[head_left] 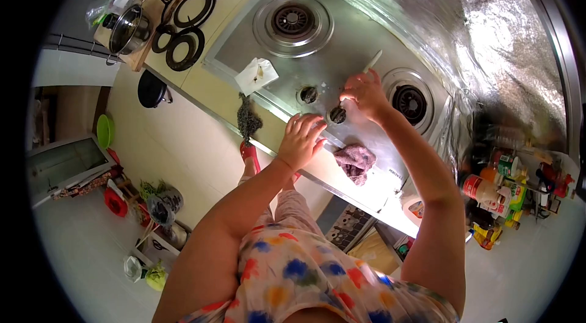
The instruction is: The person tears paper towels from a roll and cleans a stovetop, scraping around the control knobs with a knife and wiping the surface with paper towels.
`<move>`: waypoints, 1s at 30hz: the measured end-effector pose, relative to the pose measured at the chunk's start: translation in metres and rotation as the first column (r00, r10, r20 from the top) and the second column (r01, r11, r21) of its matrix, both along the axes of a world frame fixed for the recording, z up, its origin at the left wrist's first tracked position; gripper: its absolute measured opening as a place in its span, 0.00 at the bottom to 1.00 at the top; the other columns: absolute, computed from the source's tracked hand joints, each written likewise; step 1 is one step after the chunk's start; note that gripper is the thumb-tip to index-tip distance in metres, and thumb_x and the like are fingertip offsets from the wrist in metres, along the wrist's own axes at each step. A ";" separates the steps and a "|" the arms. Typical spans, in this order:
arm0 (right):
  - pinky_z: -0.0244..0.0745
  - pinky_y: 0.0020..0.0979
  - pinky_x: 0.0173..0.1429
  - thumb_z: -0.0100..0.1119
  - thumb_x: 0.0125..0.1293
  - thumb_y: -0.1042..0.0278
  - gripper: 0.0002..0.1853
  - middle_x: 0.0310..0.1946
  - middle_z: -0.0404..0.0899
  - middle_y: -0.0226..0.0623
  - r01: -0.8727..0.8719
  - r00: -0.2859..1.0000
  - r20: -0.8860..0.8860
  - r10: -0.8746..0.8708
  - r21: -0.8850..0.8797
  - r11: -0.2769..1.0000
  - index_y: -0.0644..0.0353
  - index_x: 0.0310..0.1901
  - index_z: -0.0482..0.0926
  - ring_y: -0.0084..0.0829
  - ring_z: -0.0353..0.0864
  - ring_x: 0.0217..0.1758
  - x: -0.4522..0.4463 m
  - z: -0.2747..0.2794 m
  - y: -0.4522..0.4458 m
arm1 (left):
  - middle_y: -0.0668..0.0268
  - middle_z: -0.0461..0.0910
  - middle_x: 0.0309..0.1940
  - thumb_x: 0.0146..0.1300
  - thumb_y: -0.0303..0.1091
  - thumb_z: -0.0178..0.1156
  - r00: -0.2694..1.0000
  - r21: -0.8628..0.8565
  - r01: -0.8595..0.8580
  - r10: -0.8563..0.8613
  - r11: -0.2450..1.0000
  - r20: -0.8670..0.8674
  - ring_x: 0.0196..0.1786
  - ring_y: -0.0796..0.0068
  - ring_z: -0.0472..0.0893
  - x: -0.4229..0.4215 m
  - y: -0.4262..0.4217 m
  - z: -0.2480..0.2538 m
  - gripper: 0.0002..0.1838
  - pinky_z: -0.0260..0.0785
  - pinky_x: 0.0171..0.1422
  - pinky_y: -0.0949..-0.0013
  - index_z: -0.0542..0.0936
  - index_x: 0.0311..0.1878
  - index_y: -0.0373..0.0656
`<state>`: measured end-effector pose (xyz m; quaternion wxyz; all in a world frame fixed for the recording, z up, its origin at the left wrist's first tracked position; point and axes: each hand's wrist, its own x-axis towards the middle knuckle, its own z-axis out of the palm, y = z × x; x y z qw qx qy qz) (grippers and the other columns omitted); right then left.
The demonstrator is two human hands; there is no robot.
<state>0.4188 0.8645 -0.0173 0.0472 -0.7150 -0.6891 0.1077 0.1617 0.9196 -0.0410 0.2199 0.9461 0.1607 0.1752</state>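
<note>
My right hand (365, 94) is closed around a slim tool with a white handle (373, 60); the handle sticks out above the fist, and its working end is too small to make out. This hand is over the steel gas stove (244, 36), just beside a dark round knob socket (337, 115). A second socket (309, 94) lies to its left. At the stove's front edge my left hand (302, 140) rests with its fingers apart, holding nothing. A crumpled purplish cloth (356, 164) lies right of it, a dark scouring pad (248, 118) left of it.
Two burners (293, 18) (409, 103) sit in the stove. A soiled white paper (256, 76) lies at its left edge. Black pan supports and rings (185, 48) and a steel pot (130, 30) are on the left counter. Bottles (482, 188) crowd the right side.
</note>
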 end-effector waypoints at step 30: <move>0.75 0.48 0.42 0.60 0.61 0.74 0.09 0.35 0.76 0.49 0.703 0.570 -0.658 -0.492 0.081 0.706 0.63 0.38 0.69 0.52 0.79 0.39 -0.189 0.018 0.112 | 0.59 0.73 0.52 0.55 0.29 0.65 0.925 -0.278 -0.276 0.333 0.920 0.185 0.58 0.52 0.70 -0.072 0.163 0.044 0.22 0.59 0.62 0.49 0.74 0.54 0.46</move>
